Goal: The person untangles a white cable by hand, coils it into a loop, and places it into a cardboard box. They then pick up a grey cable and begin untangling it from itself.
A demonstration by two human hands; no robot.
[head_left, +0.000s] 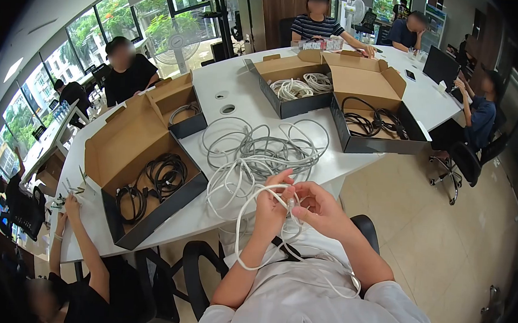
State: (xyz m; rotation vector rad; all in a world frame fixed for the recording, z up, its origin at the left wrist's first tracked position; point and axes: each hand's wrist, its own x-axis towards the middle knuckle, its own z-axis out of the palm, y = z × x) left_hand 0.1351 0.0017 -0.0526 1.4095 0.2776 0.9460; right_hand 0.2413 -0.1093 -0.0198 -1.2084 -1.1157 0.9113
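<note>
My left hand [272,207] is closed round a white cable [239,232], which loops out past my wrist and hangs over my lap. Close against it, my right hand [322,213] pinches the same cable near a small pale end piece [292,204] between the two hands. More of the white cable trails across my shirt. Just beyond my fingers, a loose tangle of grey and white cables [266,150] spreads over the white table [215,107], and some strands droop at its front edge.
Open cardboard boxes surround the tangle: one with black cables [194,181] at left, a small one [198,124] behind it, one with white cable coils [281,106] and another with black cables [386,147]. A person's hands [72,208] work at the left table edge; others sit around.
</note>
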